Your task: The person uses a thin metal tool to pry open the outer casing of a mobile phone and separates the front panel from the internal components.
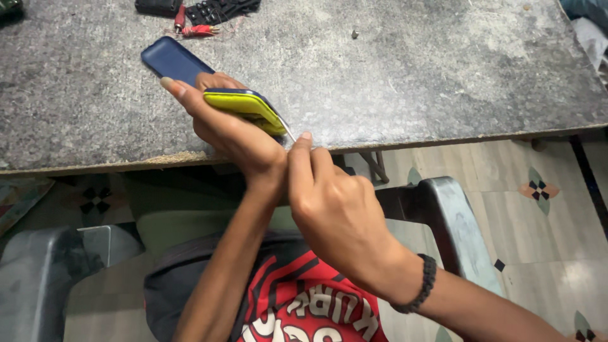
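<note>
The left hand [231, 136] holds a phone [244, 107] with a yellow-green edge above the near edge of the table [411, 69]. The fingers wrap around the device from below, and the index finger is stretched long toward the far left. The phone is tilted, with its thin side turned to the camera.

The right hand [332, 202] is closed around a thin metal tool [289, 130]. Thumb and fingers pinch it near its end, so only a short bright piece shows. The tip of the tool touches the right corner of the phone, at the seam of the yellow-green edge. Both hands are very near to each other, the right thumb just beside the left wrist. A black bracelet [423, 285] sits on the right wrist.

Behind the left hand, a dark blue flat piece [172, 60] lies on the grey table; I cannot tell if it touches the held phone. At the far edge of the table are a black keypad-like part [218, 9] and some red clips with wires [193, 28]. A small screw [355, 34] lies alone, far from the hands. Near the person there is a grey chair arm [453, 221] on the right.
</note>
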